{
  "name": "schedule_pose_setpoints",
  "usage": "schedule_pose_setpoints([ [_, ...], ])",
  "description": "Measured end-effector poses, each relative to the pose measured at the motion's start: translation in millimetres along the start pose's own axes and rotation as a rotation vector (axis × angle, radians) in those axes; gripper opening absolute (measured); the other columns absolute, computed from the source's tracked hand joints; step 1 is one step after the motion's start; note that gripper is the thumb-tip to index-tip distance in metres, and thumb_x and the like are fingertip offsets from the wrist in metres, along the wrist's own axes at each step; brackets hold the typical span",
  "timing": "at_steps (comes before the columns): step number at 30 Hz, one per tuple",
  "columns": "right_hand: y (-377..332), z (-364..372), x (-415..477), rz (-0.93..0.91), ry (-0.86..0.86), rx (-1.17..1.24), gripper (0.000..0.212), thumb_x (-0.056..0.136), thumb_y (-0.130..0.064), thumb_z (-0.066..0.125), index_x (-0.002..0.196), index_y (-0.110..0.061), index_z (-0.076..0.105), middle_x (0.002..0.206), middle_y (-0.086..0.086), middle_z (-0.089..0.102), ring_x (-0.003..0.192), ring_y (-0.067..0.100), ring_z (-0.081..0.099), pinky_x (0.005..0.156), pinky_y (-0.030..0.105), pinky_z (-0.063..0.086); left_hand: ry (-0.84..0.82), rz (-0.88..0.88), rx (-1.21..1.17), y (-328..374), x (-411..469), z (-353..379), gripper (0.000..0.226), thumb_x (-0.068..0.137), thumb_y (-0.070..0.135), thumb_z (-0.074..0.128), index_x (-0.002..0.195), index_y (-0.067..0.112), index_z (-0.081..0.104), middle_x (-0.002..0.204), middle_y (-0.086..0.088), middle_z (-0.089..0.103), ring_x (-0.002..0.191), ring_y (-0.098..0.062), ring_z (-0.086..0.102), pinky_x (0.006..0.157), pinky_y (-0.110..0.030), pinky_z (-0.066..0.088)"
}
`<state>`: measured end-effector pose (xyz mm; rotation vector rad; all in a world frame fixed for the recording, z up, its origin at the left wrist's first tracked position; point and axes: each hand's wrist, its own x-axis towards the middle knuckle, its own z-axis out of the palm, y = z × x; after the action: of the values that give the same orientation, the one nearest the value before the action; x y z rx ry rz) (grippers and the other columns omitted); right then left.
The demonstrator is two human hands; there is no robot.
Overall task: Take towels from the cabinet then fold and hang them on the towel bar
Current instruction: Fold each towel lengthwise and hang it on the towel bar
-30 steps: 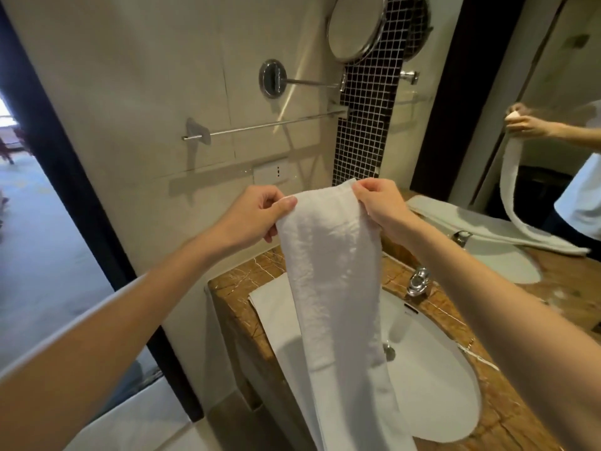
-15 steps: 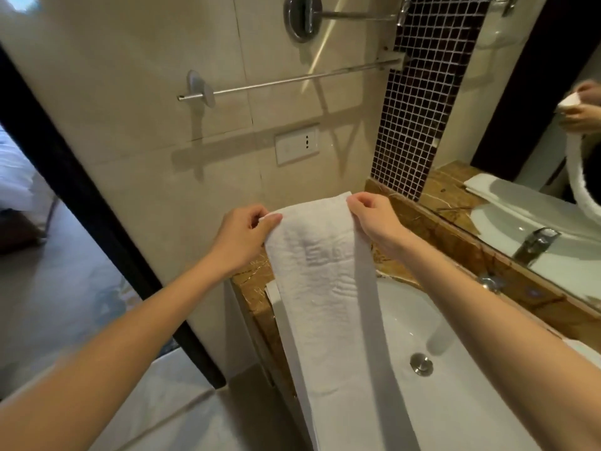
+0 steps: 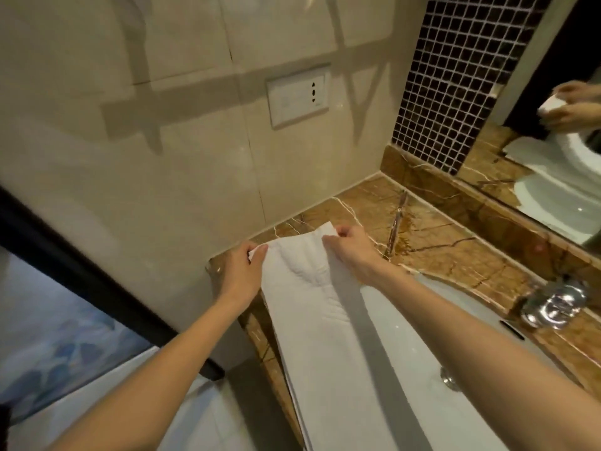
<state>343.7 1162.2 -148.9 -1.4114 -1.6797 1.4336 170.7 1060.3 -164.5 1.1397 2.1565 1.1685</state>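
A long white towel [image 3: 312,307], folded lengthwise into a narrow strip, lies along the left side of the brown marble counter [image 3: 435,236] and runs toward me over the counter's edge. My left hand [image 3: 239,275] pinches the towel's far left corner. My right hand [image 3: 349,249] pinches its far right corner. Both hands are low, just above the counter top. The towel bar is out of view above the frame.
A white sink basin [image 3: 429,346] with a drain [image 3: 448,379] lies right of the towel, and a chrome tap [image 3: 549,307] stands behind it. A wall socket [image 3: 297,96] is on the beige tile wall. The mirror [image 3: 559,151] at the right reflects my hands. A dark door frame [image 3: 81,278] is at the left.
My hands have lowered the towel's top end from chest height down to the counter. The view has tilted down, so the towel bar and round mirror have left the frame.
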Motion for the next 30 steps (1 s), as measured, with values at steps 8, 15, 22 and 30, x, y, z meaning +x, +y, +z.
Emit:
schedule_pose_setpoints([
  [8, 73, 33, 36, 0.065, 0.038, 0.016, 0.017, 0.088, -0.003, 0.056, 0.103, -0.009, 0.06, 0.082, 0.005, 0.065, 0.063, 0.01, 0.059, 0.046, 0.015, 0.046, -0.033, -0.023, 0.151, -69, 42, 49, 0.029, 0.098, 0.03, 0.049, 0.105, 0.006, 0.064, 0.098, -0.003, 0.065, 0.09, -0.018, 0.059, 0.066, -0.023, 0.038],
  [15, 110, 54, 46, -0.1, 0.241, -0.485, 0.03, 0.091, -0.01, 0.051, 0.121, -0.013, 0.054, 0.113, 0.003, 0.06, 0.105, 0.021, 0.055, 0.091, 0.037, 0.046, -0.046, 0.008, 0.349, -105, 53, 67, 0.02, 0.095, 0.032, 0.053, 0.098, 0.015, 0.063, 0.097, -0.003, 0.064, 0.09, -0.023, 0.058, 0.076, -0.041, 0.05],
  [22, 120, 56, 27, -0.194, 0.301, -0.607, 0.023, 0.097, -0.021, 0.046, 0.119, -0.018, 0.051, 0.108, 0.005, 0.051, 0.098, 0.02, 0.045, 0.079, 0.031, 0.038, 0.002, 0.054, 0.367, -110, 43, 69, 0.018, 0.095, 0.026, 0.051, 0.106, 0.014, 0.06, 0.11, -0.007, 0.056, 0.1, -0.025, 0.053, 0.083, -0.042, 0.047],
  [30, 127, 26, -40, -0.086, 0.182, -0.65, 0.03, 0.096, -0.029, 0.048, 0.123, -0.017, 0.049, 0.113, 0.007, 0.05, 0.103, 0.026, 0.049, 0.079, 0.034, 0.039, -0.089, 0.075, 0.294, -79, -25, 55, 0.027, 0.094, 0.03, 0.054, 0.117, 0.015, 0.055, 0.118, -0.006, 0.052, 0.109, -0.021, 0.053, 0.091, -0.038, 0.047],
])
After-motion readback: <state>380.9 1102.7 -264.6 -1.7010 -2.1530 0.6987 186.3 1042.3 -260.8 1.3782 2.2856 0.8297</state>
